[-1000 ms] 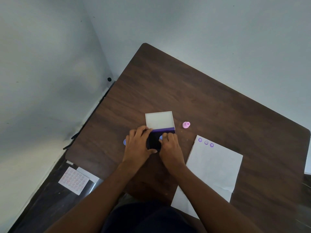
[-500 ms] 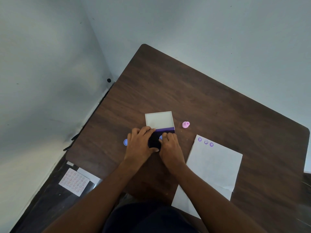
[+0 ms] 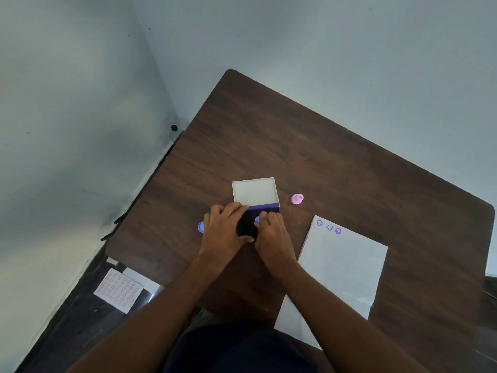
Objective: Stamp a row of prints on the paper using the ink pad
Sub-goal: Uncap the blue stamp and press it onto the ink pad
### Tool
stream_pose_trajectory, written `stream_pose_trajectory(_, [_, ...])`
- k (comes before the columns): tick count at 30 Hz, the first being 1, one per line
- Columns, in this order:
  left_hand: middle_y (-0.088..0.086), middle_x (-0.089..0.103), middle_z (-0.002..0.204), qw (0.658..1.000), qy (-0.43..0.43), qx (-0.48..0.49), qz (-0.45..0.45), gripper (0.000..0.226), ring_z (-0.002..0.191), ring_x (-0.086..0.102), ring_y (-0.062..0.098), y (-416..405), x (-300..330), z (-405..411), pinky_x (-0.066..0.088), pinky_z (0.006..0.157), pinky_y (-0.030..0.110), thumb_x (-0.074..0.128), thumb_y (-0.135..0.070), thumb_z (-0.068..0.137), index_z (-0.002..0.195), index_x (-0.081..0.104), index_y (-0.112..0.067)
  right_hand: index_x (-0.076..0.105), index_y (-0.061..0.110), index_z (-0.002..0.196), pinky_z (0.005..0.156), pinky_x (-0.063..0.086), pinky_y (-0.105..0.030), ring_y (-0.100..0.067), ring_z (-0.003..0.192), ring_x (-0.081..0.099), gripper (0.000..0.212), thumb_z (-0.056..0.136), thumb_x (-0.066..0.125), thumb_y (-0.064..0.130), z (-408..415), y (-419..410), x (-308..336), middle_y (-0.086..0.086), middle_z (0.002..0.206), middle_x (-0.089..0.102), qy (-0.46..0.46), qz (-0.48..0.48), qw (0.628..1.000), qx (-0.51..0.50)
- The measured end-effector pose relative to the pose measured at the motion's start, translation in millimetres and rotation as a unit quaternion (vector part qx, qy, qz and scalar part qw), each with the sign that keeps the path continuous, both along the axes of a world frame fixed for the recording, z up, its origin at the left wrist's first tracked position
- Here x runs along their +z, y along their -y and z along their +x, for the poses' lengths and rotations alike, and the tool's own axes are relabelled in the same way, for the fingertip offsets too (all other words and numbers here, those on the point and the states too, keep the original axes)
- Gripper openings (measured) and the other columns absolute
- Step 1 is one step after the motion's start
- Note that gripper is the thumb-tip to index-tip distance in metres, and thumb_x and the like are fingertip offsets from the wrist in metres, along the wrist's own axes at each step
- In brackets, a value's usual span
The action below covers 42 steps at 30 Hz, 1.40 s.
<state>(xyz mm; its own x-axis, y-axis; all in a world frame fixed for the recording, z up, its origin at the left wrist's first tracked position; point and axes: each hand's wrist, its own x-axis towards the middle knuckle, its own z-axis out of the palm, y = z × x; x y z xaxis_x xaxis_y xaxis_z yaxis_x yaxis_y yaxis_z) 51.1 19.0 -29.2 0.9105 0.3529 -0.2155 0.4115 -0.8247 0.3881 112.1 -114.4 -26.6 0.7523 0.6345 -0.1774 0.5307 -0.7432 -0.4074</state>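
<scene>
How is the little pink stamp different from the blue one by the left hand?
The small pink plastic stamp stands free, right of the open ink pad; the small blue round stamp sits left of it, partly hidden behind the left hand. The pink one shows a knob handle; the blue one shows only a round face. Both rest on the dark wooden table, and neither is held.

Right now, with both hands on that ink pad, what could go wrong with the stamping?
1. The right hand presses a small blue stamp into the dark purple ink pad; too much ink may blur the next print.
2. Inky fingers could smudge the white paper sheet, whose three purple prints sit at its top edge.
3. The pink stamp stands loose nearby and may be knocked.
</scene>
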Motion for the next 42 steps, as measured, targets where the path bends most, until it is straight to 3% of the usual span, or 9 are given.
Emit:
stream_pose_trajectory(8, [-0.003, 0.053, 0.134, 1.0, 0.0, 0.002, 0.0, 0.081, 0.107, 0.048, 0.021, 0.3, 0.4, -0.3, 0.04, 0.087, 0.035, 0.077, -0.057, 0.063, 0.132, 0.048, -0.027, 0.059, -0.005, 0.118, 0.093, 0.051, -0.044, -0.037, 0.102, 0.063, 0.05, 0.074, 0.08, 0.01, -0.7, 0.2, -3.3, -0.024, 0.113, 0.066, -0.009, -0.006, 1.0, -0.005])
stream_pose_trajectory(25, [-0.002, 0.051, 0.137, 0.999, -0.01, -0.024, 0.021, 0.082, 0.11, 0.045, 0.023, 0.1, 11.0, -0.8, 0.038, 0.085, 0.036, 0.075, -0.057, 0.065, 0.135, 0.047, -0.026, 0.051, 0.007, 0.13, 0.108, 0.039, -0.036, -0.026, 0.122, 0.049, 0.045, 0.089, 0.066, 0.02, 1.2, -3.7, 2.2, -0.014, 0.133, 0.055, -0.039, -0.028, 0.999, -0.014])
stream_pose_trajectory(29, [0.002, 0.049, 0.136, 0.998, -0.022, -0.037, 0.034, 0.084, 0.114, 0.044, 0.025, 3.8, 13.2, 1.3, 0.037, 0.09, 0.038, 0.074, -0.056, 0.065, 0.136, 0.046, -0.023, 0.058, 0.002, 0.121, 0.096, 0.046, -0.032, -0.027, 0.109, 0.058, 0.036, 0.089, 0.066, 0.017, -2.7, 10.8, 16.8, -0.016, 0.12, 0.063, -0.055, 0.049, 0.989, -0.128])
stream_pose_trajectory(32, [0.005, 0.045, 0.138, 0.998, -0.035, -0.038, 0.041, 0.086, 0.12, 0.04, 0.024, 9.3, 15.5, 3.0, 0.037, 0.095, 0.038, 0.074, -0.055, 0.066, 0.138, 0.041, -0.022, 0.066, 0.005, 0.112, 0.083, 0.044, -0.019, -0.019, 0.093, 0.065, 0.027, 0.091, 0.063, 0.022, -13.4, 39.3, 28.0, -0.012, 0.107, 0.071, -0.071, 0.135, 0.947, -0.282])
stream_pose_trajectory(35, [0.007, 0.044, 0.138, 0.999, -0.032, -0.02, 0.033, 0.088, 0.121, 0.04, 0.026, 16.1, 23.1, 6.3, 0.038, 0.095, 0.042, 0.075, -0.055, 0.066, 0.14, 0.038, -0.023, 0.07, 0.011, 0.098, 0.072, 0.043, -0.009, -0.005, 0.071, 0.057, 0.019, 0.088, 0.067, 0.027, -15.1, 75.4, 31.8, -0.003, 0.09, 0.071, -0.077, 0.165, 0.908, -0.378])
stream_pose_trajectory(38, [0.005, 0.052, 0.13, 0.998, 0.023, -0.056, 0.024, 0.074, 0.114, 0.046, 0.025, 28.9, 28.8, 10.8, 0.041, 0.09, 0.04, 0.075, -0.051, 0.07, 0.133, 0.047, -0.024, 0.064, 0.026, 0.086, 0.059, 0.042, -0.006, -0.002, 0.062, 0.058, 0.012, 0.084, 0.071, 0.036, -6.4, 110.6, 34.4, 0.014, 0.077, 0.063, -0.077, 0.163, 0.875, -0.45])
stream_pose_trajectory(42, [-0.001, 0.063, 0.121, 0.987, 0.051, -0.147, -0.03, 0.047, 0.111, 0.055, 0.018, 72.0, 32.1, 32.3, 0.04, 0.096, 0.032, 0.068, -0.044, 0.081, 0.123, 0.059, -0.024, 0.061, 0.033, 0.083, 0.047, 0.039, -0.002, -0.003, 0.062, 0.062, 0.016, 0.081, 0.071, 0.046, 14.5, 147.5, 33.2, 0.02, 0.075, 0.063, -0.071, 0.179, 0.834, -0.517])
